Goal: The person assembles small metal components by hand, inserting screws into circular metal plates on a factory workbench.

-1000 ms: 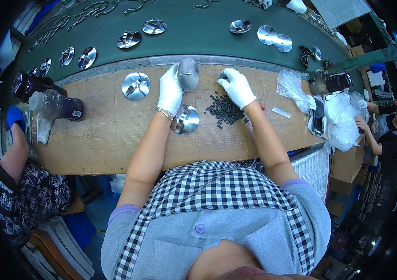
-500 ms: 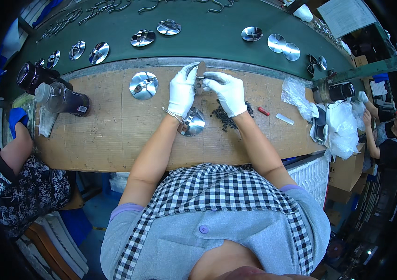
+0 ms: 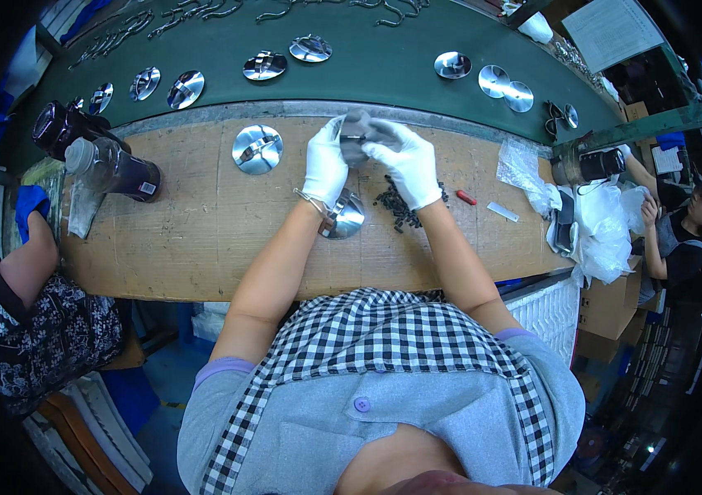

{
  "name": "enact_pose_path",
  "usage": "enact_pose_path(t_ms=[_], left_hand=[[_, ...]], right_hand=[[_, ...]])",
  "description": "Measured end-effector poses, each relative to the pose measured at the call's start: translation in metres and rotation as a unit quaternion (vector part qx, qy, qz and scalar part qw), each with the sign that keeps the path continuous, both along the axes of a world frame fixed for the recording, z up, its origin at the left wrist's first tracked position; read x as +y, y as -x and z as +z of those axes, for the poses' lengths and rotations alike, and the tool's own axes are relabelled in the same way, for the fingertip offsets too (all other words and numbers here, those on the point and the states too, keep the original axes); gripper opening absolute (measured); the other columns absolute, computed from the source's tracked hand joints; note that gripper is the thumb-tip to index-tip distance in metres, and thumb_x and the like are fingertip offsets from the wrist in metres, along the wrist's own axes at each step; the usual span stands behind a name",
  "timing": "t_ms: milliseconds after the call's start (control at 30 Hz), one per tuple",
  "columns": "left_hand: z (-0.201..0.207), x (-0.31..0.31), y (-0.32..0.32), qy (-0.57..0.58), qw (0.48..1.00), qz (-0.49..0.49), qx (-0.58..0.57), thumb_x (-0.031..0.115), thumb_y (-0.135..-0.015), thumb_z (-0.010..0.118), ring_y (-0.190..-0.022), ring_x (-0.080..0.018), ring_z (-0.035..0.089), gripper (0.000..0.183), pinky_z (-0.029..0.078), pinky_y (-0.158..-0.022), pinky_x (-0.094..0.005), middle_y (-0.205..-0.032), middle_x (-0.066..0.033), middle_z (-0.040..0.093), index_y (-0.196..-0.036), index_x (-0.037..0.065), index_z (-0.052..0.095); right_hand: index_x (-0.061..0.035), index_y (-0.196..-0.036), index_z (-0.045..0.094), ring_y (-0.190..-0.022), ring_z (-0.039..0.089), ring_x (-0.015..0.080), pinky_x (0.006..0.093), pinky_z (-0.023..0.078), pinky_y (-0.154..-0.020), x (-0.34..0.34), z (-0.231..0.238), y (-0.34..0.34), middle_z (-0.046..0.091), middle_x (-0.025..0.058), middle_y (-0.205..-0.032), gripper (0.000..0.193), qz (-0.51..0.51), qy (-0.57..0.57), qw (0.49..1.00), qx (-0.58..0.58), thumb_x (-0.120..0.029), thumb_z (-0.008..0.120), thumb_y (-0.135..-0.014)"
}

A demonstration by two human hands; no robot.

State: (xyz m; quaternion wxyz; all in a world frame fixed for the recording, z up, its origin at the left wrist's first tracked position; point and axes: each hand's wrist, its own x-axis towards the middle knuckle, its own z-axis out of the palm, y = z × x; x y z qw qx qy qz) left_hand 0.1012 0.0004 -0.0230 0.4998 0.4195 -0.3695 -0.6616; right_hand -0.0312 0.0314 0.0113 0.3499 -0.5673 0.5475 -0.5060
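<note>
Both my hands wear white gloves and meet over the middle of the worktop. My left hand [image 3: 326, 165] grips the left side of a round metal disc [image 3: 354, 153] that has a bracket-like piece across its face. My right hand [image 3: 410, 163] has its fingers closed at the disc's right side, and its upper fingers are blurred by motion. Below my left wrist lies a shiny metal disc [image 3: 349, 218], partly covered by the wrist. Loose small black parts [image 3: 398, 206] are heaped under my right wrist. Another shiny disc with a raised bracket [image 3: 257, 149] rests to the left.
Cardboard [image 3: 194, 239] covers the worktop. A red tool [image 3: 465, 197] and a pale strip [image 3: 503, 212] lie right, near plastic bags [image 3: 602, 223]. Bottles [image 3: 115, 169] stand left. Beyond, a green surface [image 3: 375, 70] holds several discs and curved metal parts. People sit at both sides.
The disc has turned between my hands, showing more of its face. My right fingers have shifted over its upper edge. The rest of the worktop has stayed the same.
</note>
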Motion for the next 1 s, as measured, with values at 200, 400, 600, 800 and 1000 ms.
enact_pose_path(t_ms=[200,400,600,800,1000], left_hand=[[-0.034,-0.011,-0.001,0.104,0.993,0.039,0.028,0.002,-0.091,0.051,-0.096,-0.0148,0.06,0.024,0.048,-0.085,-0.0275,-0.107,-0.0091,0.064,-0.113,-0.001,0.06],[-0.012,-0.022,-0.008,0.167,0.954,0.116,-0.22,0.016,-0.089,0.059,-0.101,-0.029,0.06,0.026,0.046,-0.09,-0.0358,-0.108,-0.0144,0.063,-0.11,0.001,0.061],[-0.022,-0.018,-0.017,0.16,0.952,0.117,-0.234,0.019,-0.09,0.06,-0.073,-0.0124,0.057,0.028,0.048,-0.066,-0.0268,-0.104,-0.0061,0.064,-0.114,0.004,0.062],[0.005,-0.013,-0.017,0.125,0.965,0.046,-0.227,0.019,-0.092,0.058,-0.071,-0.0116,0.058,0.027,0.047,-0.064,-0.0266,-0.1,-0.0072,0.064,-0.113,0.003,0.062],[-0.006,-0.026,-0.023,0.016,0.985,0.174,0.009,0.019,-0.091,0.061,-0.066,-0.0054,0.051,0.036,0.044,-0.058,-0.0221,-0.096,-0.0024,0.061,-0.121,0.001,0.054]], right_hand=[[0.0012,-0.1,0.064,-0.059,0.057,0.0105,0.023,0.045,-0.054,-0.017,0.0,0.014,0.063,0.009,-0.079,0.03,0.067,-0.242,0.968,-0.023,-0.027,0.062,-0.089],[0.0044,-0.106,0.054,-0.078,0.062,0.0217,0.0298,0.053,-0.068,-0.091,-0.051,0.061,0.06,0.0165,-0.098,0.024,-0.141,-0.145,0.898,-0.391,-0.016,0.053,-0.093],[0.0032,-0.122,0.053,-0.108,0.059,0.0325,0.0358,0.049,-0.088,-0.168,-0.033,0.007,0.061,0.0204,-0.116,0.043,-0.028,-0.135,0.968,-0.209,-0.016,0.061,-0.085],[0.0027,-0.102,0.066,-0.092,0.065,0.0311,0.0361,0.049,-0.082,-0.232,-0.033,-0.023,0.068,0.0183,-0.099,0.037,-0.003,-0.072,0.966,0.247,-0.023,0.068,-0.076],[-0.0011,-0.078,0.067,-0.051,0.053,0.0065,0.0206,0.04,-0.046,-0.15,0.011,-0.023,0.062,0.004,-0.064,0.025,0.068,-0.163,0.984,0.033,-0.026,0.071,-0.081]])
